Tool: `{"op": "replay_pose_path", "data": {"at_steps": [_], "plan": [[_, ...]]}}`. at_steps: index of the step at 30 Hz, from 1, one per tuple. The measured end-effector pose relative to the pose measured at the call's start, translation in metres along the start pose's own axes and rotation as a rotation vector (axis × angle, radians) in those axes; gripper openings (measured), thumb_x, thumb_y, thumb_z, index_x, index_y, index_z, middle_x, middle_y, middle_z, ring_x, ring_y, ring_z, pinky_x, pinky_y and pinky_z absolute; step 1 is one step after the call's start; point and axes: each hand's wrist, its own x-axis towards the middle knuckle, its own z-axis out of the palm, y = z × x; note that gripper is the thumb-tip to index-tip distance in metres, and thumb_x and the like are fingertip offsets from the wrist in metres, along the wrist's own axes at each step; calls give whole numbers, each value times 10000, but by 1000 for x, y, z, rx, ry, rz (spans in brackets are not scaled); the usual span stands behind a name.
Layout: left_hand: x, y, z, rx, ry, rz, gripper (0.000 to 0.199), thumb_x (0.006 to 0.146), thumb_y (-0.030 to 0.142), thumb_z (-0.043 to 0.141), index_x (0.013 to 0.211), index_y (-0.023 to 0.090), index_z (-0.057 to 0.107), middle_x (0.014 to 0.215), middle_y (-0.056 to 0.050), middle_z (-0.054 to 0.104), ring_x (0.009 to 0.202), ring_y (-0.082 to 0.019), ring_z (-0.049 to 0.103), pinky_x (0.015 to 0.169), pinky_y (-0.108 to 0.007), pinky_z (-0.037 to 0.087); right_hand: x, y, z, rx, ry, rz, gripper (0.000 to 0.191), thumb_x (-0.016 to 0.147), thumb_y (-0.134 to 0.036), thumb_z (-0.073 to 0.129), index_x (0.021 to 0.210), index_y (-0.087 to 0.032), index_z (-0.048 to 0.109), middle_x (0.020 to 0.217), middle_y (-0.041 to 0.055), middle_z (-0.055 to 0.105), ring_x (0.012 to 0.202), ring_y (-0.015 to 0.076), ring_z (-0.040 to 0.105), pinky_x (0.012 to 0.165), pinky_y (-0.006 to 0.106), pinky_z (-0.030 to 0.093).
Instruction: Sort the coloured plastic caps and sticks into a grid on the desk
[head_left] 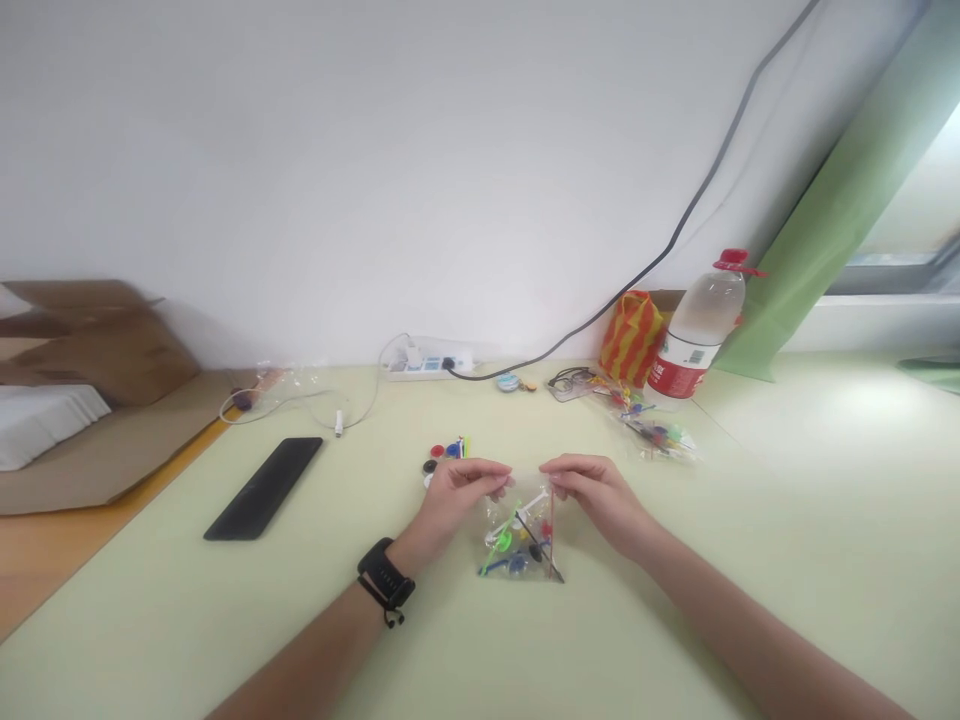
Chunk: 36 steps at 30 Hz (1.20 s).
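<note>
Both hands pinch the top edge of a small clear plastic bag, one at each upper corner. My left hand, with a black watch on its wrist, grips the left corner. The right corner is between the thumb and fingers of my right hand. Inside the bag lie coloured sticks and round pieces in green, blue, white, black, yellow and red. Just behind my left hand, several loose round pieces in red, blue, black and white rest on the table, partly hidden by the hand, with thin coloured sticks beside them.
A black flat slab lies at left, near a white cable and a power strip. An open cardboard box stands far left. At right are a large water bottle, a red-yellow striped bag and more filled clear bags.
</note>
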Motion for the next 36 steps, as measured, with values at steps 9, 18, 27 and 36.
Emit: {"op": "replay_pose_path", "data": {"at_steps": [9, 18, 27, 36], "plan": [[0, 1, 1, 52, 27, 20, 244, 779, 347, 842, 903, 139, 819, 790, -84, 774, 745, -184, 703, 742, -292, 574, -4, -5, 2, -119, 24, -73, 250, 801, -444, 785, 902, -216, 807, 841, 46, 719, 803, 196, 612, 768, 334, 487], [-1, 1, 2, 63, 4, 16, 363, 762, 366, 868, 1026, 132, 783, 888, -105, 811, 813, -224, 772, 819, -333, 621, -2, -2, -3, -284, -6, -175, 292, 881, -469, 728, 1027, -219, 766, 886, 56, 727, 823, 211, 642, 783, 353, 506], [-4, -1, 4, 118, -113, 35, 280, 808, 363, 832, 986, 151, 786, 886, -93, 796, 793, -200, 753, 763, -292, 606, -4, -9, 6, -440, -153, -136, 318, 922, -500, 653, 853, -220, 788, 805, 45, 751, 747, 211, 623, 689, 323, 484], [-5, 0, 5, 162, -166, 52, 242, 825, 368, 815, 944, 157, 821, 870, -94, 793, 754, -188, 707, 714, -286, 571, -5, -8, 8, -406, -140, -124, 271, 887, -478, 699, 872, -231, 810, 844, 50, 775, 764, 215, 636, 699, 330, 485]]}}
